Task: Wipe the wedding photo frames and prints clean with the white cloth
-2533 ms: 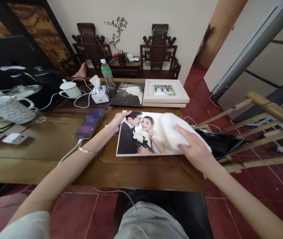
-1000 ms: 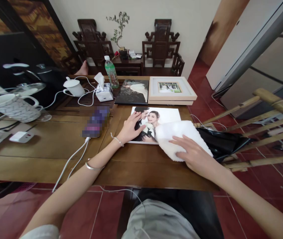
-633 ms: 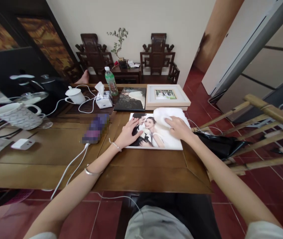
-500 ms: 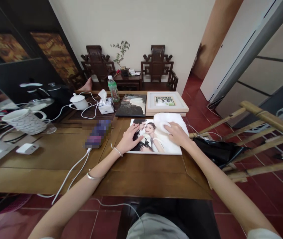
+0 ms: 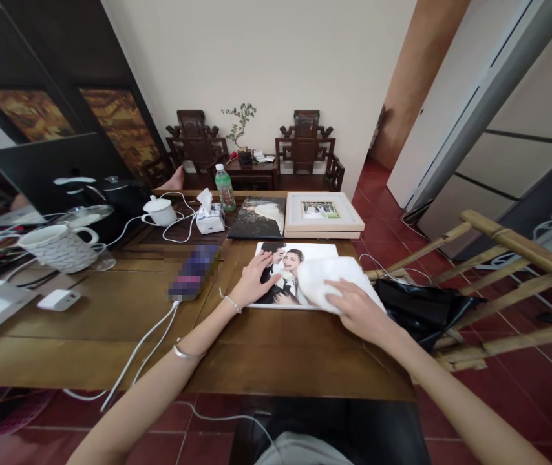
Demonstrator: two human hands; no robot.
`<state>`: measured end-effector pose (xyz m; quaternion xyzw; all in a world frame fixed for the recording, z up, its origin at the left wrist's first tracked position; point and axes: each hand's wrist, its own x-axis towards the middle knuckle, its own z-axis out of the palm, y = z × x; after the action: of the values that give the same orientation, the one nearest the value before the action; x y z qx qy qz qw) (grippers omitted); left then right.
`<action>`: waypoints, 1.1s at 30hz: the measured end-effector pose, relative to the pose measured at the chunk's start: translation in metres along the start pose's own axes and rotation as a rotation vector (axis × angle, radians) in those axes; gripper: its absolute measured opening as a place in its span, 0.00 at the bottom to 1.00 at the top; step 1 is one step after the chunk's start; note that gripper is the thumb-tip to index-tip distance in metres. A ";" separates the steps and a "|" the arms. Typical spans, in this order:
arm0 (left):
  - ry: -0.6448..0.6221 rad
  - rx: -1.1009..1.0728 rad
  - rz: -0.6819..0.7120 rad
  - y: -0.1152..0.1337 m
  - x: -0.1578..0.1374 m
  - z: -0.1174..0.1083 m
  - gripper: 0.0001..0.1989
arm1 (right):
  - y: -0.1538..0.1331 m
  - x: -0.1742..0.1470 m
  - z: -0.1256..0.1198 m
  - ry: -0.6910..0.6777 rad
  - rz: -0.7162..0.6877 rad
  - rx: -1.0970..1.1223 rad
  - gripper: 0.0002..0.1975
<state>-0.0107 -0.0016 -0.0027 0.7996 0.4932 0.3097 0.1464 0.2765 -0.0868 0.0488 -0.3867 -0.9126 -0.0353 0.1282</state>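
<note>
Since the earlier frame, the white cloth and right hand have moved from the far right part of the photo print toward its near right corner; left hand holds the same place. Left to right: patterned mug on the tabletop; phone, cable attached, screen blurred out. Left grip open, fingers spread flat on the print's left side, nothing grasped. Print lies flat, right portion under the cloth. Beyond it, dark photo panel, then white frame. Cloth overhangs the print's right edge. Right grip partly curled, fingers holding the cloth; thumb hidden. Black bag at far right, beside bamboo rails
</note>
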 end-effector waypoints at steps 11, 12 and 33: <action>-0.042 -0.001 0.006 -0.001 0.006 -0.005 0.29 | 0.089 0.097 -0.008 -0.046 0.178 0.050 0.24; -0.038 -0.003 0.000 0.000 0.006 -0.006 0.29 | 0.089 0.097 -0.007 -0.049 0.187 0.045 0.23; 0.005 0.005 -0.033 0.001 0.003 -0.005 0.29 | 0.041 0.055 -0.007 -0.071 0.078 0.052 0.24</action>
<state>-0.0121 0.0006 0.0029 0.7909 0.5075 0.3080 0.1484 0.2706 -0.0212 0.0687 -0.4195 -0.9014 0.0069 0.1071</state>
